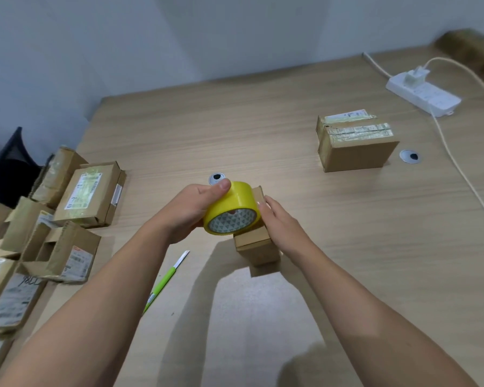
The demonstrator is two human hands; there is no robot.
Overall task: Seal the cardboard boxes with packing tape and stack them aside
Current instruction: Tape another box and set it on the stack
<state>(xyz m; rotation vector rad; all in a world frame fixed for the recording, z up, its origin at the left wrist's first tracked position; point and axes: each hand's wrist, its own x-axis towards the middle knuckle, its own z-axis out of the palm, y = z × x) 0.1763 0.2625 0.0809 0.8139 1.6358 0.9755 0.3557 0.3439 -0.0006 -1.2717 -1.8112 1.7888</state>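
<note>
An office used for packing parcels is suggested by a wood-grain surface (263, 129) with a round cable hole (409, 156), a white power strip (425, 97) and labelled cardboard parcels (87, 191) piled at its left edge.

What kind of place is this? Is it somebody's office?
Probably an office or a small packing room. There is a wooden desk with a cable hole, a white power strip, many labelled cardboard parcels at the left, and a yellow tape roll.
</note>
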